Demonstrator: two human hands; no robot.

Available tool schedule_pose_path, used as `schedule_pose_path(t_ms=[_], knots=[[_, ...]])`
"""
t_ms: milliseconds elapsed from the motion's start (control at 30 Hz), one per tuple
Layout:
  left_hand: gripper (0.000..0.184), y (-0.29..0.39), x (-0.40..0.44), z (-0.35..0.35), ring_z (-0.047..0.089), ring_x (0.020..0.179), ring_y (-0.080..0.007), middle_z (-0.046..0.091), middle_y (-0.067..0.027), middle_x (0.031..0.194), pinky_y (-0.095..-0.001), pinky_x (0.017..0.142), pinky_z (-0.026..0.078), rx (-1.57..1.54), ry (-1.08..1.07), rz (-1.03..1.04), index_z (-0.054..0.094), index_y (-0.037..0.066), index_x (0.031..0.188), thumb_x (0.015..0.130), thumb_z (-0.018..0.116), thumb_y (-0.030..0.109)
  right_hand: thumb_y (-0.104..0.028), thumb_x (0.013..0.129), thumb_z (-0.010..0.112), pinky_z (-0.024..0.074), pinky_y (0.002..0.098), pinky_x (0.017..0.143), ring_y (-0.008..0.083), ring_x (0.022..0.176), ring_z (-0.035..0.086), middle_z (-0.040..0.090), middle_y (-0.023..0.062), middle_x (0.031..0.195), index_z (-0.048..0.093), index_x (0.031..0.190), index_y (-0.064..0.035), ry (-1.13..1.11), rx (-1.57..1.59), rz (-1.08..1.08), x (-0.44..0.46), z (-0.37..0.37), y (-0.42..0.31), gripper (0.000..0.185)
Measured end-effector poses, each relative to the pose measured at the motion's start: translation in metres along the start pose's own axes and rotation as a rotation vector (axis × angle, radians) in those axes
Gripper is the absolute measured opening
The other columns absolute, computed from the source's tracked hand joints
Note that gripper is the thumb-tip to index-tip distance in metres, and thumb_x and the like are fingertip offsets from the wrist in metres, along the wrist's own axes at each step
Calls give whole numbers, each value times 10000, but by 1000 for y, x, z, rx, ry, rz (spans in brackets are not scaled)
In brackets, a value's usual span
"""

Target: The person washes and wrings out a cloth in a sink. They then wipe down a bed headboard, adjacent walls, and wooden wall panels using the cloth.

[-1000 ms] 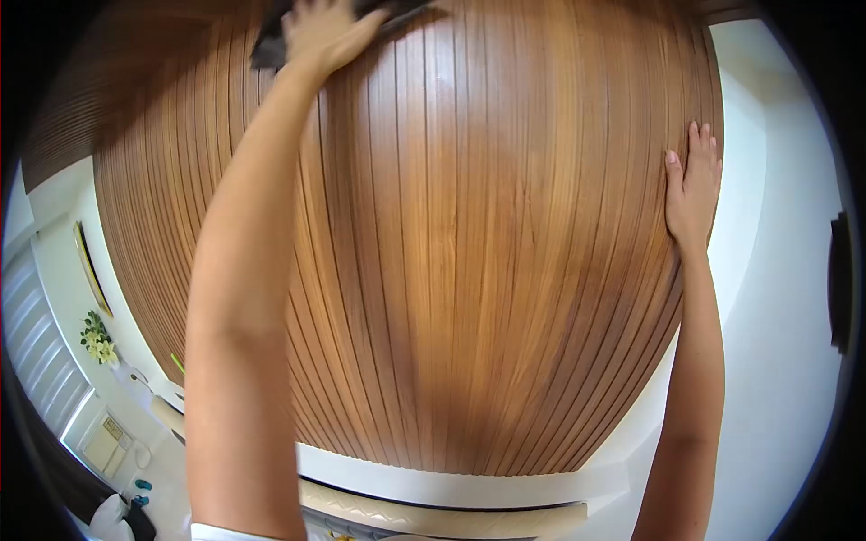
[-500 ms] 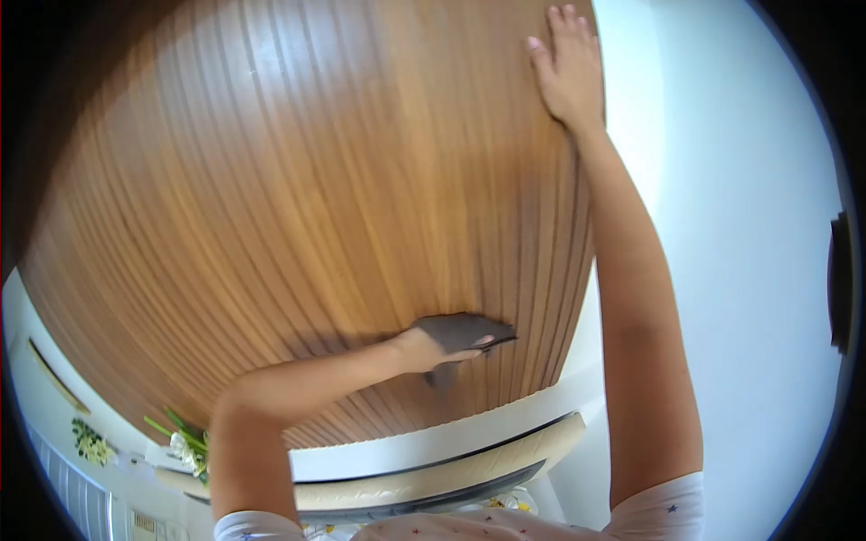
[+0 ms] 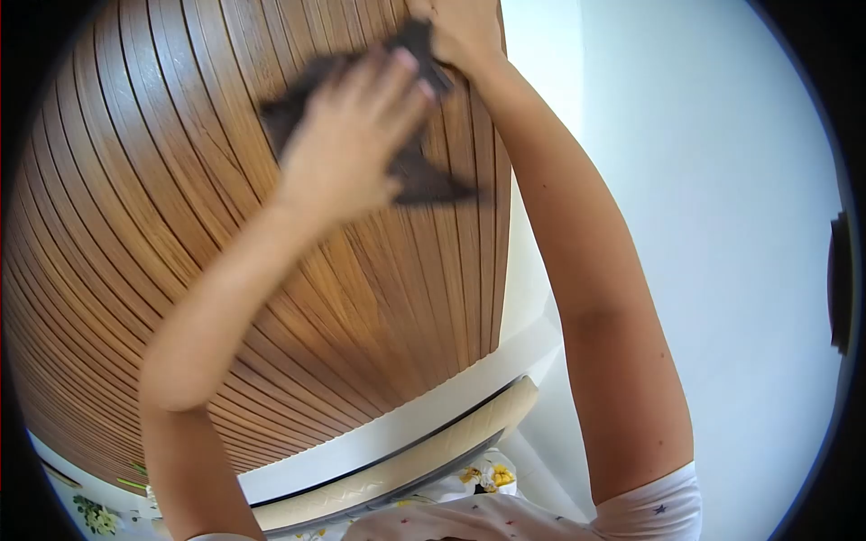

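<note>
A large panel of brown wooden slats [image 3: 180, 135] fills the left and middle of the head view. My left hand [image 3: 347, 149], blurred by motion, presses a dark grey cloth [image 3: 428, 180] against the upper part of the slats. Its fingers spread over the fabric, and cloth hangs out on both sides of the hand. My right hand [image 3: 465, 36] rests at the panel's right edge near the top, just beside the cloth. The top of the view cuts off part of that hand, and it appears laid flat on the wood.
A white wall [image 3: 704, 225] lies right of the panel, with a dark object [image 3: 839, 284] at the far edge. Beneath the panel runs a cream padded headboard [image 3: 397, 473]. Flower-patterned fabric [image 3: 487, 473] shows below it. A plant [image 3: 95, 514] stands at lower left.
My left hand has carried the cloth from low on the panel up toward my right hand. The view has shifted, so the panel and right arm appear further left.
</note>
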State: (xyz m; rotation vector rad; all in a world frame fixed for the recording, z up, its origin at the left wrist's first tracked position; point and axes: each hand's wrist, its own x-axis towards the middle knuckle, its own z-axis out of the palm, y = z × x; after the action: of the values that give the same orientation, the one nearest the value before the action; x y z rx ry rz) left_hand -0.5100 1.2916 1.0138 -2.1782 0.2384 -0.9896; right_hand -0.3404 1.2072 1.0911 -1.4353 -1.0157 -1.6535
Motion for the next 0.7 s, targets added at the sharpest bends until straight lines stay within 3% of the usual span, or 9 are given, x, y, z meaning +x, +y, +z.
schedule_pose_path(t_ms=[33,67,100,133,267,400,533,700], knots=[[959,27,-3,9,239,1355,-364,164,-147,1509,-479,1057,331,-87,-219,-9,295,146,1421,607,790,254,-337,962,289,109,450,1131,346,1384,187,228,199,1485,275,1414,1,-7,-1,-3,0,0,-2,565],[976,47,-8,24,264,1344,-371,113,-178,1516,-435,1043,370,-244,-330,108,230,108,1446,648,765,280,-332,965,284,102,445,1134,338,1387,182,233,194,1485,281,1413,-2,4,-5,-4,-1,-1,-5,557],[896,71,-15,53,273,1338,-391,106,-219,1507,-399,1063,347,15,-296,303,176,26,1449,765,657,347,-333,967,282,100,443,1135,336,1388,181,236,192,1485,282,1414,-2,9,0,-4,-1,2,-3,556],[800,94,-23,75,259,1348,-388,154,-253,1487,-431,1090,296,120,-192,384,136,-51,1433,873,479,406,-334,968,280,98,441,1136,334,1388,181,238,190,1485,282,1414,-3,17,5,-2,0,1,-6,556],[762,199,-85,155,309,1320,-350,142,-210,1500,-389,1037,340,4,-258,515,157,-15,1438,836,488,316,-331,971,279,96,438,1138,330,1391,178,243,186,1485,299,1409,-5,0,50,24,-3,0,-8,546],[746,280,-166,193,358,1293,-311,130,-168,1512,-346,984,383,-151,-404,579,179,21,1443,800,496,227,-314,967,299,104,440,1137,336,1386,191,258,191,1477,319,1401,-7,20,79,28,-2,-4,-8,532],[754,277,-212,170,407,1266,-273,118,-125,1525,-303,930,426,-319,-503,509,200,57,1449,764,505,137,-302,962,321,121,422,1138,337,1381,208,275,190,1470,337,1395,-14,56,37,32,-3,-3,-7,520],[795,154,-212,70,469,1231,-225,103,-72,1540,-250,863,481,-415,-529,176,227,101,1455,719,516,25,-280,959,355,143,406,1135,331,1378,219,283,172,1472,360,1384,-25,50,34,21,-4,-2,-6,496]])
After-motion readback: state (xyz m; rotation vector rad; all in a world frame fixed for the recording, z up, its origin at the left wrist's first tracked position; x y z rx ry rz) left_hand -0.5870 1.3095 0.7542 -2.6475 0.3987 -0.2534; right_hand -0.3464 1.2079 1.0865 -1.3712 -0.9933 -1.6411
